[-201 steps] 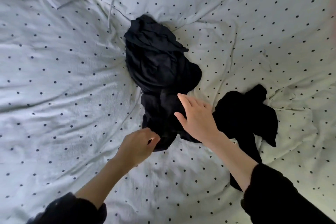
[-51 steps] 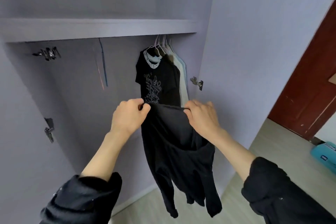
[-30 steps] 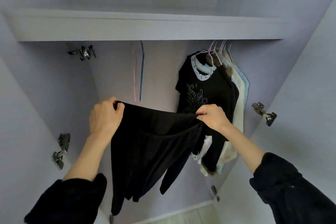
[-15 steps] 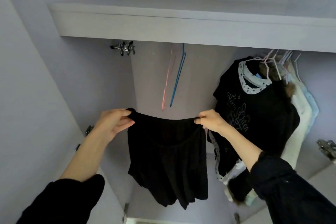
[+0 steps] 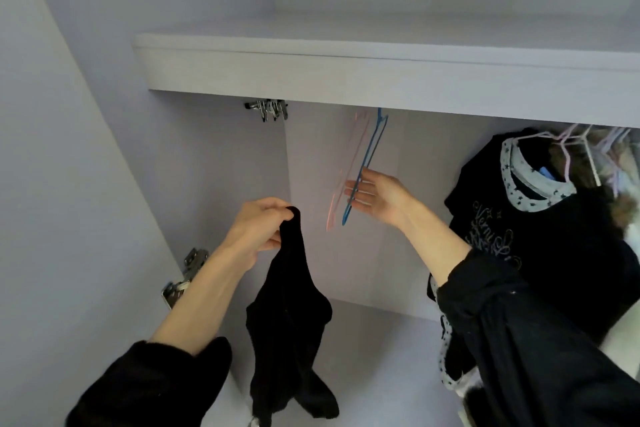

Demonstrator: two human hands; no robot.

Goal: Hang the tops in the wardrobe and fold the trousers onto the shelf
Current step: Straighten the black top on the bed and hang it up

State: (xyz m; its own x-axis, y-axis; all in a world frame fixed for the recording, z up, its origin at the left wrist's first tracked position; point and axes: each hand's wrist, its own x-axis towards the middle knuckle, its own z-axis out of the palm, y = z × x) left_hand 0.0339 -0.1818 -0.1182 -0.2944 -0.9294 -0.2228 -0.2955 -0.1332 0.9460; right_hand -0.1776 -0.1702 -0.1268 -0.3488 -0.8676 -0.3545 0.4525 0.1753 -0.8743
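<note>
Your left hand grips a bunched black garment by its top edge, fingers curled tight round the fabric, so it dangles limp in front of the open wardrobe's left side. Your right hand reaches farther in with fingers straight and spread, touching the lower end of a blue hanger that hangs tilted beneath the shelf. A pink hanger hangs just beside it on the left. To the far right, a black printed top with a star-patterned collar hangs among other clothes on pale hangers. Metal hinges sit on the left wall.
</note>
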